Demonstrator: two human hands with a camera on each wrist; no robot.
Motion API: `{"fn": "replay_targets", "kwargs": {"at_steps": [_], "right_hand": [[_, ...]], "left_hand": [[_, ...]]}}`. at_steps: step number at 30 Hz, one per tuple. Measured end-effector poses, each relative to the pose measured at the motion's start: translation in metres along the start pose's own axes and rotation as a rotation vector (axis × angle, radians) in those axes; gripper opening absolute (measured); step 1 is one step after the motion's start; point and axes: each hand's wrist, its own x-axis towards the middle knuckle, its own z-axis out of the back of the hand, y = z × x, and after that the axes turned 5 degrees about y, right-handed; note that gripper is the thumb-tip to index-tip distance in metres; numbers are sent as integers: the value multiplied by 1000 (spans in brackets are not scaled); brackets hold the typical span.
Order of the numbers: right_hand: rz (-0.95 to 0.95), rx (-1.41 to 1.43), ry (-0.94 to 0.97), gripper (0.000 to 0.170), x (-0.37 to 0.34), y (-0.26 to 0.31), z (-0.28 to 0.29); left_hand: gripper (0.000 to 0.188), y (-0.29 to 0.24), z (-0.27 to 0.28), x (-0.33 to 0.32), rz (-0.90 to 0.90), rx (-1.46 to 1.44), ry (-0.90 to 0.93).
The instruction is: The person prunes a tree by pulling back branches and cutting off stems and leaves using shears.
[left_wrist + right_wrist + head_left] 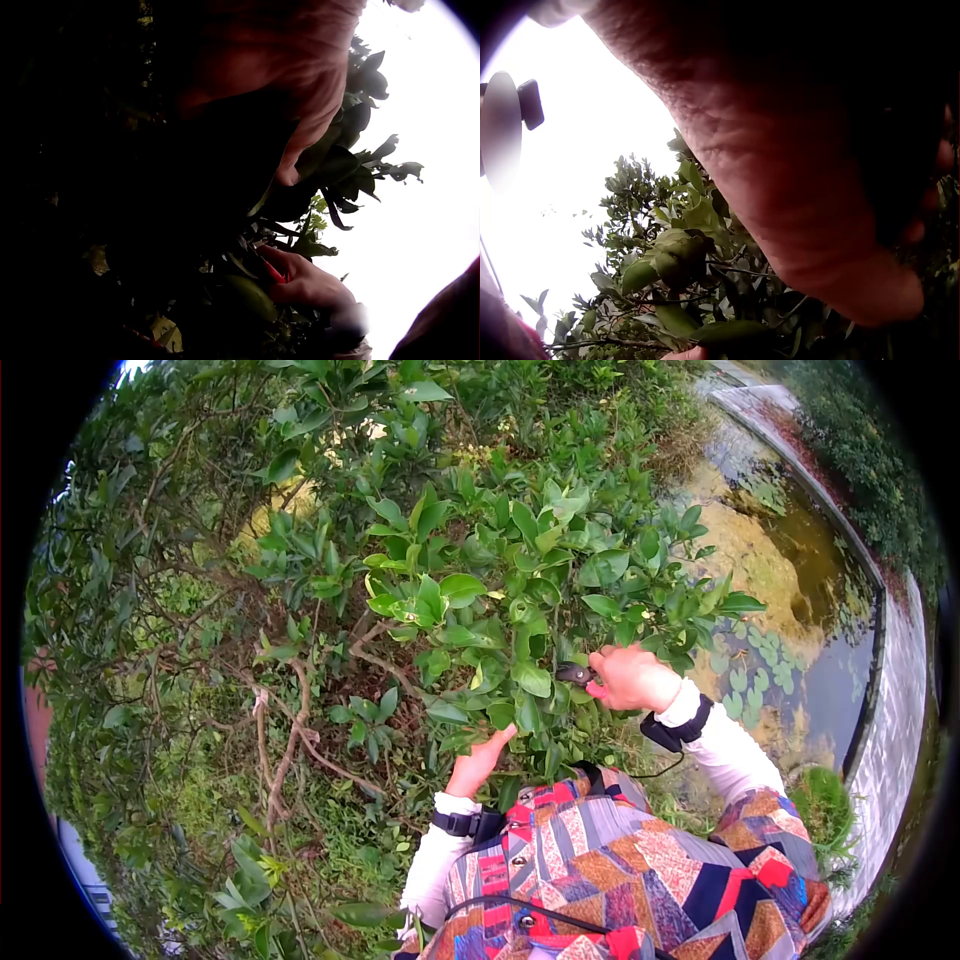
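In the head view we see the right hand (637,678), just past four o'clock from the middle of the bush (530,610), with its fingers curled round a pair of clippers (574,674). The clippers lie among the leaves, their dark head pointing toward nine o'clock and tipped slightly toward ten, with the red handle end toward three, inside the fist. Their long axis thus runs nearly crosswise to us. We cannot tell how far apart the blades stand, nor whether they touch the broad leaf (532,679) just beside them at nine o'clock.

In the left wrist view we find the red handle (275,274) at about five o'clock from the centre, slanting from ten o'clock to four.

Our left hand (480,762) is lower, at about eight o'clock from the clippers, with its thumb pointing toward two. Leaves and shadow hide its other fingers, so we cannot tell whether it holds anything.

We see bare branches (300,730) at eight o'clock and a pond (838,600) at two.
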Motion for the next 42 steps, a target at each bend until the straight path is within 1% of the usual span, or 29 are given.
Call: {"fn": "replay_targets", "kwargs": {"at_steps": [2, 3, 5, 6, 8, 9, 10, 11, 12, 14, 16, 18, 21, 25, 28, 31, 33, 34, 35, 37, 38, 40, 41, 42], "right_hand": [[32, -90, 23, 46, 5, 1, -4], [31, -92, 24, 46, 4, 1, -5], [22, -116, -161, 47, -1, 1, -10], [21, -115, -158, 47, 0, 0, -7], [36, -140, -9, 44, 6, -4, 0], [35, -139, -11, 44, 5, -6, -2], [57, -165, -71, 43, 4, -8, -5], [78, -191, -130, 42, 3, -9, -7], [75, -191, -131, 42, 4, -9, -6], [33, -212, -10, 41, 2, 0, 7], [34, -204, -7, 42, -2, 5, 12], [40, -201, -4, 42, -3, 7, 13], [39, -164, -31, 43, -2, 5, 9], [45, -223, -50, 40, 4, 2, 8], [55, -235, -65, 38, 8, 5, 9], [87, -286, -79, 35, 17, 8, 12], [84, -300, 29, 33, 22, 14, 18], [100, -298, 42, 34, 26, 15, 18], [99, -298, 43, 34, 28, 15, 17], [82, -294, -24, 27, 31, 16, 13], [83, -295, -23, 27, 32, 15, 9], [109, -287, -176, 32, 33, 14, -2], [109, -288, -175, 32, 36, 14, -4], [126, -340, -109, 35, 40, 15, -5]], "left_hand": [[37, 8, 2, 1, -8, -9, 7], [37, 11, 3, 2, -17, -17, 14], [37, 13, 4, 2, -33, -14, 13], [37, 13, 3, 2, -48, -12, 11], [37, 14, 3, 2, -20, 7, 22], [36, 13, 3, 3, 6, 27, 32], [36, 9, 0, 3, 5, 29, 33], [35, 2, -4, 1, -37, 5, 11], [35, -1, -8, -1, -78, -19, -12], [35, 4, -5, 2, -46, 2, 13], [34, 4, -4, 2, -14, 25, 33], [34, 0, -6, 1, -85, 0, 31], [34, 2, -6, -1, -67, -13, 31], [33, 0, -8, 1, -51, -28, 50], [32, -1, -9, 1, -28, 25, 80], [30, -3, -10, 0, -28, 19, 49], [30, -5, -10, 0, -30, 51, 49], [30, -6, -10, 0, -30, 51, 50], [30, -6, -10, -1, -27, 44, 44], [30, -5, -11, 0, -23, 36, 37], [31, -3, -11, 0, -50, 38, 26], [31, -3, -13, 1, -75, 39, 15], [31, -5, -13, 0, -61, 39, 36], [32, -8, -14, 0, -48, 39, 58]]}}
